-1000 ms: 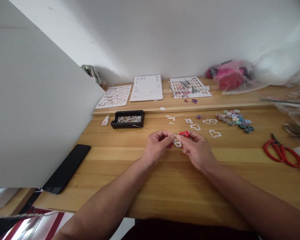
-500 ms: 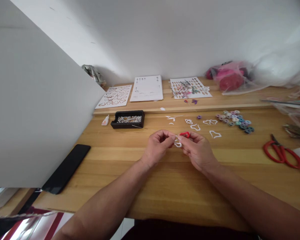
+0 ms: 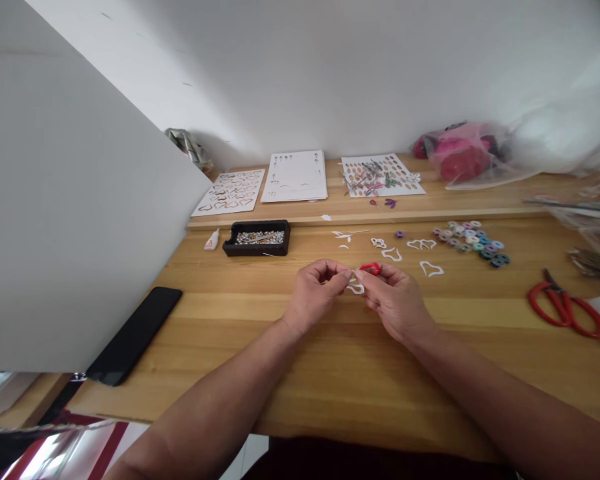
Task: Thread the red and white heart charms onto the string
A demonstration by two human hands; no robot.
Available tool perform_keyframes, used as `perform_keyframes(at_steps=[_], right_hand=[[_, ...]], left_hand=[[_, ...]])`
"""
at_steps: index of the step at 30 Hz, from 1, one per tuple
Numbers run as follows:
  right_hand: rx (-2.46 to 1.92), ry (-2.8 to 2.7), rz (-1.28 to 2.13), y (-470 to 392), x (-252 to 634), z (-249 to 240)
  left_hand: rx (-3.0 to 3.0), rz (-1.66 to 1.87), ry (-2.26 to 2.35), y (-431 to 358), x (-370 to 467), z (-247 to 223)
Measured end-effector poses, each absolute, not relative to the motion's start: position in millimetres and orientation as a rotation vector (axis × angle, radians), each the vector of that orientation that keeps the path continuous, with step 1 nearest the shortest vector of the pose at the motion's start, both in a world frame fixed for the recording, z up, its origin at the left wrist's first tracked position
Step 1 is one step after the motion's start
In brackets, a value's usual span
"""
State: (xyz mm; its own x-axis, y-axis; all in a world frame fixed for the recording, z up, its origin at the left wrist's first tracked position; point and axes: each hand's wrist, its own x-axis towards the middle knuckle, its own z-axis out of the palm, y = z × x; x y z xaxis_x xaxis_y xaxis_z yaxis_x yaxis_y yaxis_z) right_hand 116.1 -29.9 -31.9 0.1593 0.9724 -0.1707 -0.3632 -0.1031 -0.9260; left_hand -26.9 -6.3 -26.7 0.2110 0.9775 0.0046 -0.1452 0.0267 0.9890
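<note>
My left hand (image 3: 316, 288) and my right hand (image 3: 396, 293) meet above the table, thumbs and forefingers pinched close together. Between their fingertips is a small white paper cut-out (image 3: 357, 289), partly hidden by the thumbs. A small red loop-shaped piece (image 3: 369, 268) shows at my right forefinger; its kind is too small to tell. Just beyond the hands lie more white outline cut-outs, among them a curved one (image 3: 391, 255) and a heart-like one (image 3: 431, 269). A white leafy sprig cut-out (image 3: 349, 235) lies farther back.
A black tray (image 3: 257, 249) holds beads and a thin tool. A glue bottle (image 3: 211, 240) and a black phone (image 3: 135, 335) are at the left. Thread spools (image 3: 473, 241) and red-handled scissors (image 3: 566, 308) lie right. Patterned sheets (image 3: 294, 177) rest on the raised ledge.
Both hands stay pinched together in almost the same place. The white cut-out has tilted slightly between the fingers; the whole view has shifted a little.
</note>
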Motion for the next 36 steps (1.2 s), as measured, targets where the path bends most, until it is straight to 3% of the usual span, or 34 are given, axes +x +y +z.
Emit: perform_keyframes(at_steps=[9,13,22,36], right_hand=[[-0.954,-0.722,1.576,-34,117,-24],[-0.992,-0.814,1.536,-35,117,-28],[-1.246,-1.292,1.088,-38,118,-29],[-1.210,-2.127,0.001,-40,133,-27]], left_hand=[[1.089,1.158,0.952,-4,-27,-25],[1.068,1.162,0.963,-3,-27,-23],[1.160,1.186,1.011,1,-29,-25],[0.880,1.074,0.876,-2,-28,-25]])
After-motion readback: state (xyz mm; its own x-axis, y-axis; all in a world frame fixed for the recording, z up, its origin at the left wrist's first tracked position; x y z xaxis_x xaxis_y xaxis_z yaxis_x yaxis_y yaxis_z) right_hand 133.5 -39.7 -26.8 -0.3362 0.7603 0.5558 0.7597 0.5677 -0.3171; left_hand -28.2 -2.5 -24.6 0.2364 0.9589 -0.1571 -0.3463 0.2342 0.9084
